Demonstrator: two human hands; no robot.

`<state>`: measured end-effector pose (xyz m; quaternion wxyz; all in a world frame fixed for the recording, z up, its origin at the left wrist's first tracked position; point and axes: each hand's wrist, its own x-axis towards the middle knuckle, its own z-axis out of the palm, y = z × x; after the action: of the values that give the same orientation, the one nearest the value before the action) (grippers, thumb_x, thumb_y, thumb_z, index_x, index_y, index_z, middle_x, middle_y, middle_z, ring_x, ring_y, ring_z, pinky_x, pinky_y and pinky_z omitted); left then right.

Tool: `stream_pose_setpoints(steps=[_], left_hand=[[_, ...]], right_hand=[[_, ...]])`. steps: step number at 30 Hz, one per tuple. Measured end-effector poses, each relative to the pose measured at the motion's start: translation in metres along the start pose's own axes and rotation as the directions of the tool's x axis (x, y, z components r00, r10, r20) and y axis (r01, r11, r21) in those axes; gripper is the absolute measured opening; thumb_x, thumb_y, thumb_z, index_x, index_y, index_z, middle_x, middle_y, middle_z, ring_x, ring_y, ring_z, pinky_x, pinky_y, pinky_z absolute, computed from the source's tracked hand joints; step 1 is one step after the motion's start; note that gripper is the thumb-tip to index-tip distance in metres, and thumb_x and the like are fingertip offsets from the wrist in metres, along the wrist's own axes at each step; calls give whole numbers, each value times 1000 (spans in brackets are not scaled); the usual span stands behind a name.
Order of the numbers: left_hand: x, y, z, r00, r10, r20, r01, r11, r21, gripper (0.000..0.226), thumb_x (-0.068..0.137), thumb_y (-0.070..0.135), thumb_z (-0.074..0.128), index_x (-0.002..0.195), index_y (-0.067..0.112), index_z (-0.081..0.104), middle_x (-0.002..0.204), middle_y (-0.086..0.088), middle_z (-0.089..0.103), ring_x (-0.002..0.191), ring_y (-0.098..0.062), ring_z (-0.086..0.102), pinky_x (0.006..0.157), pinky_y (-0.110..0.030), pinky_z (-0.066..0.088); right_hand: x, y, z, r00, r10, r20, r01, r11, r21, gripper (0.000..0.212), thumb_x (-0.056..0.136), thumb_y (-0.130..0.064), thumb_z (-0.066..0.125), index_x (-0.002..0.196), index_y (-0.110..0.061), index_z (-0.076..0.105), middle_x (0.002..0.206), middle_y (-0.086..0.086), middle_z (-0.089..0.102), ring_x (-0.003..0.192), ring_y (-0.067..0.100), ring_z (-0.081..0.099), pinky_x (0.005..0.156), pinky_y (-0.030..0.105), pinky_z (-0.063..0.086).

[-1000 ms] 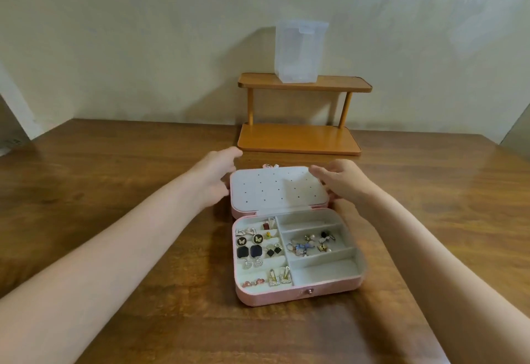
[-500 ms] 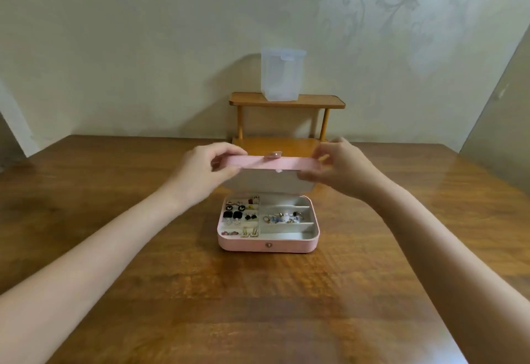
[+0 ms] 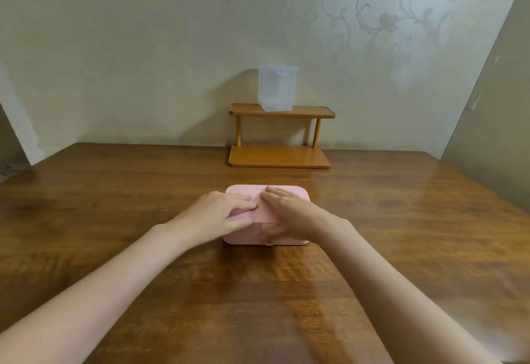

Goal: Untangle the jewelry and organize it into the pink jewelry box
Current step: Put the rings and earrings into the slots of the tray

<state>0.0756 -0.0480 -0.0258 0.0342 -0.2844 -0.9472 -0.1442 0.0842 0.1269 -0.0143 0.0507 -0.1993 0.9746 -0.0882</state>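
Since a moment ago I've swung the lid down — pink jewelry box closed; left hand and right hand press flat-fingered, gripping nothing, seating the clasp.

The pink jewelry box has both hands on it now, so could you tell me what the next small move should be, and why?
Probably press the front flap down to fasten it, then lift both hands away. The rounded pink jewelry box sits lid-down on the brown wooden table; the left hand lies flat on the lid, and the right hand reaches over the front edge where the clasp sits. No jewelry shows outside.
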Motion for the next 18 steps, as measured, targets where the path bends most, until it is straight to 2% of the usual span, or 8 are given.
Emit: stream_pose_setpoints(steps=[2, 4, 10, 14, 18], left_hand=[[1, 1, 0, 1000, -2, 7, 1, 999, 45, 44, 94, 34, 53, 137, 29, 46, 145, 9, 41, 136, -9, 36, 112, -30, 28], [1, 1, 0, 1000, -1, 11, 0, 998, 62, 44, 94, 35, 52, 138, 29, 45, 146, 9, 39, 137, -9, 34, 112, -31, 26], [1, 2, 1, 1000, 1, 8, -2, 995, 103, 46, 95, 36, 50, 140, 30, 41, 147, 10, 37, 138, -9, 32, 112, -30, 24], [3, 3, -4, 999, 15, 37, -20, 989, 143, 44, 95, 38, 50, 138, 29, 45, 144, 9, 42, 134, -10, 38, 109, -30, 29], [3, 5, -5, 999, 22, 48, -30, 985, 173, 43, 95, 37, 49, 137, 28, 46, 141, 8, 47, 130, -11, 44, 106, -30, 33]], right_hand=[[3, 5, 6, 1000, -19, -4, 19, 1000, 10, 89, 82, -40, 68, 150, -15, 17, 159, 1, 10, 146, 16, 9, 115, 29, 10], [3, 10, 5, 1000, -22, 15, 22, 1000, 14, 93, 82, -40, 69, 151, -18, 11, 160, -1, 5, 146, 15, 5, 116, 30, 7], [6, 8, 5, 999, -43, 29, 45, 997, -70, 96, 81, -41, 69, 152, -17, 8, 160, 1, 4, 146, 16, 5, 116, 29, 10], [6, 7, 6, 998, -64, 15, 65, 989, -132, 94, 81, -44, 68, 151, -16, 11, 159, 3, 10, 146, 16, 9, 115, 30, 15], [6, 6, 6, 998, -55, 37, 60, 987, -149, 95, 82, -44, 67, 151, -14, 10, 160, 5, 7, 146, 17, 8, 115, 28, 12]])
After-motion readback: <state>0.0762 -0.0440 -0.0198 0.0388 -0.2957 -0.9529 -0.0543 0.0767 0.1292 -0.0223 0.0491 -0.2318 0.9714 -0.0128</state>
